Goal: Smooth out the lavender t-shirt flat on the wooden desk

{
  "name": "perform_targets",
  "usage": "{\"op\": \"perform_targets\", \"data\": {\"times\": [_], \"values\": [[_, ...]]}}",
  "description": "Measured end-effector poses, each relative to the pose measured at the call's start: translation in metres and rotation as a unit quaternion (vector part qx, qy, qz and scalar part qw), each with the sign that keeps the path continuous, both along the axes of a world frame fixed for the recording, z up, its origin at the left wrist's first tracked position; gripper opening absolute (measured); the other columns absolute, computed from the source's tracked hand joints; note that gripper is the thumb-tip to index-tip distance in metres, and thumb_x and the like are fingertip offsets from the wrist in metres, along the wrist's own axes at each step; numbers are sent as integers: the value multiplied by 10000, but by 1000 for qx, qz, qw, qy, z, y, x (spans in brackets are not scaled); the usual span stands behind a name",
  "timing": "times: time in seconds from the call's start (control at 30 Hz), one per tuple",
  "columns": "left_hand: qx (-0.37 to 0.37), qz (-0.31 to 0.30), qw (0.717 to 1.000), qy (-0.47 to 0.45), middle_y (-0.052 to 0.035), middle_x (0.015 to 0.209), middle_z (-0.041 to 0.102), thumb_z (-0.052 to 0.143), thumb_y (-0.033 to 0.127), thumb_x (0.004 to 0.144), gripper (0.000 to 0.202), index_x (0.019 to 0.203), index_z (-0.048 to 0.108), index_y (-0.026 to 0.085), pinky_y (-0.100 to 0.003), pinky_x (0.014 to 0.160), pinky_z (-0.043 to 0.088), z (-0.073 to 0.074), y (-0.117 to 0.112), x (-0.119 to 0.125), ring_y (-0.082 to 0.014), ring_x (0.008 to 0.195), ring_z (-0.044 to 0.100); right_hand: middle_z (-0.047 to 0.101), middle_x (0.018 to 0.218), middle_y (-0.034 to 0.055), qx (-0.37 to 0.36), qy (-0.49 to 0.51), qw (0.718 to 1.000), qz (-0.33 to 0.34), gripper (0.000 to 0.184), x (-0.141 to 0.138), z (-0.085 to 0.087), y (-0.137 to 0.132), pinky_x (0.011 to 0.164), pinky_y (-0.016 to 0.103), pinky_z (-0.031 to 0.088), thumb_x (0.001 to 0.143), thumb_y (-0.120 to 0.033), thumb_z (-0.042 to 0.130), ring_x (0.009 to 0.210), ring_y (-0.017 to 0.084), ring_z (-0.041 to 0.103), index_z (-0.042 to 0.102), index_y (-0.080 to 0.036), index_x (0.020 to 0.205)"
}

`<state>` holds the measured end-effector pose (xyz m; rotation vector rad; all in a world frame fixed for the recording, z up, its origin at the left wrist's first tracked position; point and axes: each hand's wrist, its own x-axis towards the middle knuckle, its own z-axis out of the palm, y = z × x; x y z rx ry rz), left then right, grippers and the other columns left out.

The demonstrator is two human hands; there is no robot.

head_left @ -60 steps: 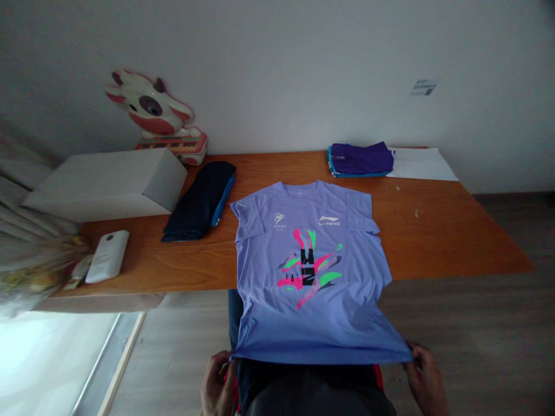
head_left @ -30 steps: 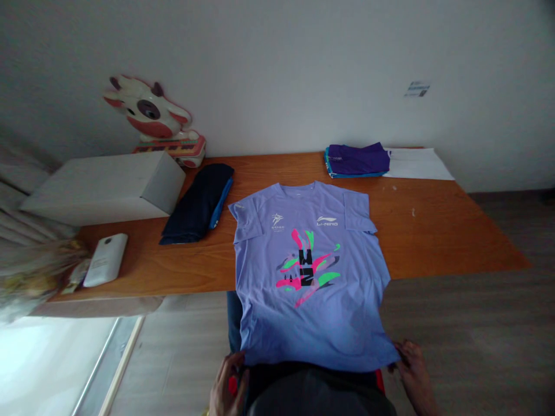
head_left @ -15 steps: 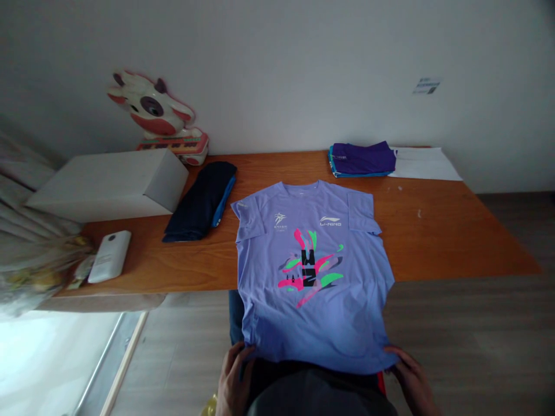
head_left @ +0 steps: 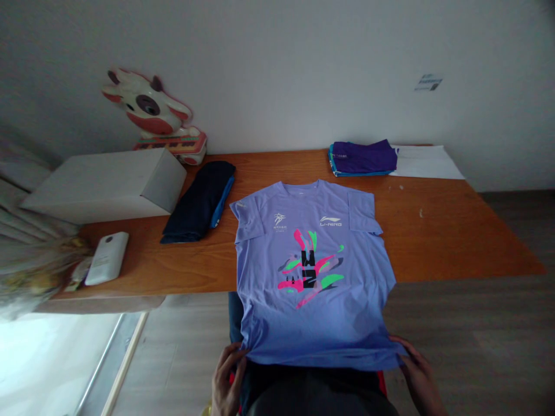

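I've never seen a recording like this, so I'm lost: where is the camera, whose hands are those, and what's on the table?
One camera, worn on a person's head, looks forward and down. The left hand and right hand at the bottom edge are that person's own, bare. Each grips a hem corner of a lilac T-shirt, whose top half lies on the wooden table. Also there: a folded dark garment, folded purple clothes, a white box and a cow toy.

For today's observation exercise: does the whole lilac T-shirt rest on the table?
No, the lilac T-shirt overhangs the near edge of the table, its hem corners pinched by the left hand and right hand.
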<state>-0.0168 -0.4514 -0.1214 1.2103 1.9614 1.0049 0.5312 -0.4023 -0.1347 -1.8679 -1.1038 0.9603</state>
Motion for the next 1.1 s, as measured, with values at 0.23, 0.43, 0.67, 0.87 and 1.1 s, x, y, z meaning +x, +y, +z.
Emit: {"op": "perform_targets", "data": {"times": [0.23, 0.43, 0.67, 0.87, 1.1], "values": [[-16, 8, 1000, 4, -131, 1202, 716, 673, 582, 911, 383, 993, 841, 247, -475, 987, 597, -9, -6, 7, -329, 1137, 708, 812, 1172, 99, -47, 12, 997, 59, 412, 12, -4, -8, 1034, 506, 582, 808, -570, 688, 1132, 377, 743, 860, -280, 1045], [-1, -52, 993, 102, -139, 1310, 682, 731, 514, 882, 357, 1139, 813, 281, -526, 990, 616, -21, -12, 12, -343, 1191, 699, 830, 993, 80, -69, 15, 997, 41, 430, -4, 4, -3, 836, 387, 643, 773, -624, 736, 948, 337, 771, 848, -248, 950], [10, -50, 994, 101, -107, 1131, 735, 731, 526, 894, 279, 906, 844, 272, -434, 887, 654, -15, 2, 5, -302, 1040, 753, 823, 1005, 69, -94, 9, 996, 2, 479, -10, 7, 5, 851, 334, 616, 862, -687, 676, 961, 308, 758, 808, -227, 892], [-14, -26, 999, 42, -103, 1133, 747, 735, 565, 886, 336, 910, 844, 249, -388, 910, 625, -4, 4, 2, -293, 1038, 749, 821, 995, 88, -80, -2, 996, -40, 553, -3, 6, 4, 845, 336, 611, 852, -743, 663, 931, 301, 751, 797, -207, 883], [-42, -11, 999, -18, -95, 1010, 743, 680, 590, 916, 414, 832, 793, 201, -330, 879, 588, 9, 10, 6, -274, 996, 725, 813, 954, 92, -76, 5, 994, -82, 622, -8, 7, 7, 843, 344, 600, 819, -794, 669, 908, 296, 736, 796, -188, 889]]}}
